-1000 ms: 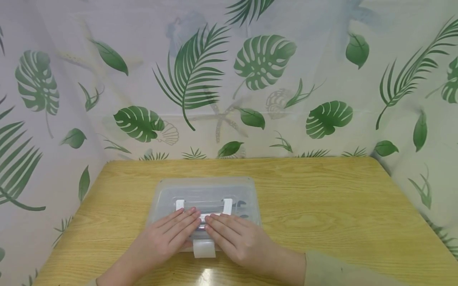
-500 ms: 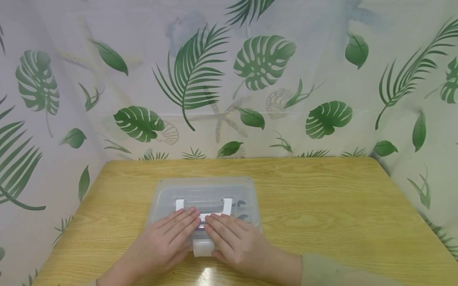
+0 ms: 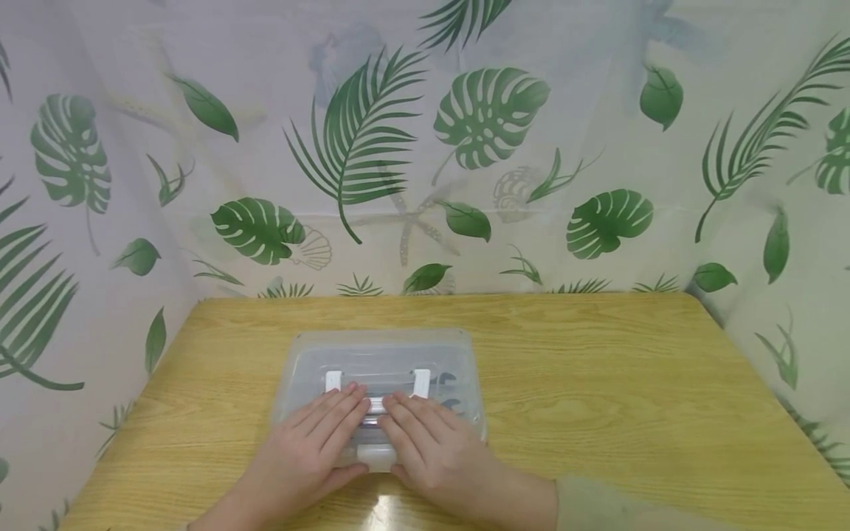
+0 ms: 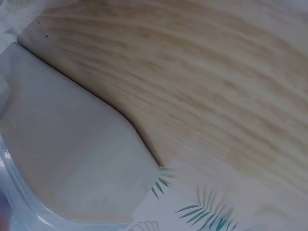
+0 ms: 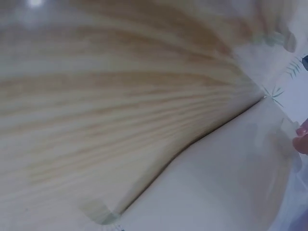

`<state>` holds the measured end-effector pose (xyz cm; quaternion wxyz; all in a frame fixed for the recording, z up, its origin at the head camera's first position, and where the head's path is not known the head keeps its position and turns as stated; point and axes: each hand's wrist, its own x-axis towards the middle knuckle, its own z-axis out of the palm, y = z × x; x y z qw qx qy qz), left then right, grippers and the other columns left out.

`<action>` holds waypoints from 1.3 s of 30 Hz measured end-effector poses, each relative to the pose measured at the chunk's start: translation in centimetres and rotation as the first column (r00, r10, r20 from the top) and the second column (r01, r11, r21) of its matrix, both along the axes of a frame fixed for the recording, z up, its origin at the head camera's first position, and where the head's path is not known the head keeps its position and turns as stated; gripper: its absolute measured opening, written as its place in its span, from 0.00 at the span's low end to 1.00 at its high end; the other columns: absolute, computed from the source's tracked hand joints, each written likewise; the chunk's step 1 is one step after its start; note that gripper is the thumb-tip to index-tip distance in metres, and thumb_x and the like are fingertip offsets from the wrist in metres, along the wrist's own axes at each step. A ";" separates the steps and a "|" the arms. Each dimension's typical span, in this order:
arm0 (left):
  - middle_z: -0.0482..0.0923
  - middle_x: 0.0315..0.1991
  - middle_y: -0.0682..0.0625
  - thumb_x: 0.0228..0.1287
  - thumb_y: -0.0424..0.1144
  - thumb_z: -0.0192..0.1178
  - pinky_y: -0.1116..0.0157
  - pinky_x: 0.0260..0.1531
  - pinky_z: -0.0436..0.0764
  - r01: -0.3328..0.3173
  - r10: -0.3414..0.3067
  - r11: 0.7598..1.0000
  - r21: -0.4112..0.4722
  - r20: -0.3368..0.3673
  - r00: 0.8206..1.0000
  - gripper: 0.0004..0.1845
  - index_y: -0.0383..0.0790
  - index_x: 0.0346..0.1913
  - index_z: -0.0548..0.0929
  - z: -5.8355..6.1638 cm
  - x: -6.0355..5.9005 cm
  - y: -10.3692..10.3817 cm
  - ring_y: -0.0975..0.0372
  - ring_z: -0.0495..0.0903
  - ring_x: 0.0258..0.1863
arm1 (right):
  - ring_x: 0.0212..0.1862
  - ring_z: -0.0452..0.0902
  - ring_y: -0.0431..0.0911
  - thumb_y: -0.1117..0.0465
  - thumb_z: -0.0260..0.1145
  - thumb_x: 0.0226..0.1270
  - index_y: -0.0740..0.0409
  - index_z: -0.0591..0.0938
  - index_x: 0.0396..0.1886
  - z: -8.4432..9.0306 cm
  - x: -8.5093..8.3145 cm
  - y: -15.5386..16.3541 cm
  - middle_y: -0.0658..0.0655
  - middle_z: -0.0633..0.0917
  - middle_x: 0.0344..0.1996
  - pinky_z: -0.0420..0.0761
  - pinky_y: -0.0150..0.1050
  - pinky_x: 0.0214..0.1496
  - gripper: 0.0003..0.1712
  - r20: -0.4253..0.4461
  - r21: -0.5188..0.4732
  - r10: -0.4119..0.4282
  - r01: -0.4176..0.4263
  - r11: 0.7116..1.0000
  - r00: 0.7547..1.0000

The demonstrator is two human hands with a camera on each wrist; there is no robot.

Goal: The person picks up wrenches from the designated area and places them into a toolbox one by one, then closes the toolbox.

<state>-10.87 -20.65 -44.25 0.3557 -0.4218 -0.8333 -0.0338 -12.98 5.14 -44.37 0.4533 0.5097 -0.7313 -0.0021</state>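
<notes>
A clear plastic storage box [image 3: 385, 352] lies on the table with its lid on and a white carry handle [image 3: 421, 381] on top. At its front edge is a whitish latch [image 3: 376, 457], which lies against the front. My left hand [image 3: 308, 446] rests on the lid with straight fingers, its thumb at the front left of the latch. From the right my right hand [image 3: 441, 450] lies likewise, its thumb partly hidden near the latch. In the left wrist view the box's pale side wall [image 4: 82, 139] shows. In the right wrist view some fingertips [image 5: 301, 143] touch the box's edge.
The wood-grain table [image 3: 598, 398] extends to the right and behind the box. A leaf-patterned sheet [image 3: 398, 147] hangs at the back and both sides. Dark curved shapes [image 3: 446, 379] show through the lid, their kind unclear.
The latch, which stuck out toward me, has swung down against the box's front. Both thumbs have come in beside it, and the fingers stay on the lid.
</notes>
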 end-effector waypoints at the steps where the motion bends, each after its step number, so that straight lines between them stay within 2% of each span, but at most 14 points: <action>1: 0.84 0.66 0.38 0.84 0.62 0.43 0.58 0.68 0.83 -0.002 0.002 1.000 -0.001 -0.001 1.000 0.37 0.29 0.67 0.80 0.0 0.0 -0.1 0.51 0.86 0.63 | 0.60 0.88 0.53 0.48 0.62 0.73 0.67 0.84 0.57 0.1 0.0 -0.1 0.63 0.90 0.56 0.89 0.43 0.63 0.27 -0.002 -0.001 0.001 -0.001 1.000 1.000; 4: 0.84 0.66 0.38 0.85 0.61 0.43 0.58 0.66 0.84 -0.005 0.005 1.000 -0.001 -0.004 1.000 0.37 0.29 0.66 0.81 -0.1 0.0 -0.3 0.51 0.87 0.63 | 0.58 0.89 0.53 0.49 0.64 0.69 0.67 0.84 0.56 0.2 -0.1 -0.4 0.63 0.91 0.55 0.90 0.43 0.62 0.27 -0.017 -0.008 0.005 -0.005 1.000 1.000; 10: 0.84 0.65 0.38 0.84 0.60 0.45 0.58 0.64 0.86 -0.005 0.005 1.000 -0.003 -0.011 1.000 0.36 0.29 0.66 0.81 -0.2 0.0 -0.5 0.51 0.87 0.63 | 0.55 0.90 0.52 0.53 0.55 0.78 0.67 0.85 0.54 0.2 -0.2 -0.7 0.63 0.91 0.52 0.91 0.42 0.59 0.23 -0.057 -0.034 0.013 -0.015 0.999 0.998; 17: 0.85 0.64 0.37 0.84 0.59 0.47 0.57 0.63 0.86 -0.004 0.004 1.000 0.000 -0.021 1.000 0.35 0.28 0.65 0.81 -0.2 -0.1 -0.4 0.50 0.87 0.62 | 0.52 0.91 0.51 0.56 0.52 0.79 0.66 0.87 0.50 0.1 -0.7 -1.0 0.62 0.93 0.48 0.91 0.41 0.57 0.22 -0.118 -0.057 0.021 -0.027 0.998 0.993; 20: 0.84 0.65 0.37 0.82 0.59 0.49 0.56 0.62 0.87 0.001 -0.001 1.000 -0.004 -0.012 1.000 0.35 0.28 0.65 0.81 -0.1 0.0 -0.3 0.50 0.87 0.62 | 0.53 0.91 0.52 0.56 0.51 0.81 0.66 0.87 0.52 0.0 -0.6 -0.8 0.62 0.92 0.50 0.91 0.42 0.57 0.23 -0.109 -0.048 0.026 -0.031 0.998 0.994; 23: 0.84 0.65 0.36 0.83 0.59 0.48 0.56 0.64 0.86 0.004 -0.005 1.000 -0.005 -0.007 1.000 0.35 0.28 0.66 0.81 0.0 0.1 -0.1 0.50 0.87 0.63 | 0.56 0.90 0.52 0.56 0.51 0.82 0.67 0.86 0.55 0.0 -0.3 -0.4 0.63 0.91 0.53 0.90 0.42 0.60 0.23 -0.065 -0.020 0.029 -0.031 0.999 0.997; 25: 0.84 0.65 0.36 0.85 0.59 0.45 0.56 0.70 0.82 0.006 -0.006 1.000 -0.001 -0.007 1.000 0.35 0.28 0.66 0.81 0.0 0.2 -0.1 0.49 0.87 0.63 | 0.59 0.89 0.52 0.55 0.51 0.83 0.67 0.85 0.57 0.1 -0.1 -0.2 0.63 0.90 0.56 0.90 0.42 0.61 0.24 -0.030 0.000 0.027 -0.027 1.000 0.999; 28: 0.84 0.65 0.36 0.86 0.58 0.43 0.59 0.81 0.68 0.017 -0.017 1.000 0.011 0.001 1.000 0.35 0.28 0.66 0.80 0.1 0.2 0.0 0.48 0.87 0.63 | 0.61 0.88 0.52 0.56 0.52 0.81 0.67 0.85 0.60 0.3 0.0 0.1 0.64 0.90 0.58 0.89 0.42 0.62 0.24 0.011 0.019 0.030 -0.030 0.999 0.999; 31: 0.84 0.64 0.35 0.85 0.58 0.43 0.61 0.86 0.56 0.029 -0.029 1.000 0.012 0.004 1.000 0.35 0.27 0.66 0.81 0.3 0.1 0.0 0.48 0.87 0.63 | 0.61 0.88 0.52 0.56 0.53 0.80 0.68 0.84 0.60 0.6 0.0 0.2 0.64 0.89 0.59 0.88 0.42 0.64 0.24 0.036 0.021 0.038 -0.038 0.999 0.999; 39: 0.85 0.63 0.35 0.86 0.57 0.39 0.62 0.87 0.52 0.034 -0.034 0.999 -0.007 -0.006 0.999 0.35 0.28 0.63 0.82 1.7 -0.6 -0.2 0.46 0.86 0.62 | 0.62 0.87 0.55 0.54 0.51 0.85 0.72 0.82 0.61 1.5 -0.1 1.5 0.67 0.88 0.60 0.88 0.44 0.65 0.27 0.080 -0.001 0.048 -0.049 0.999 0.996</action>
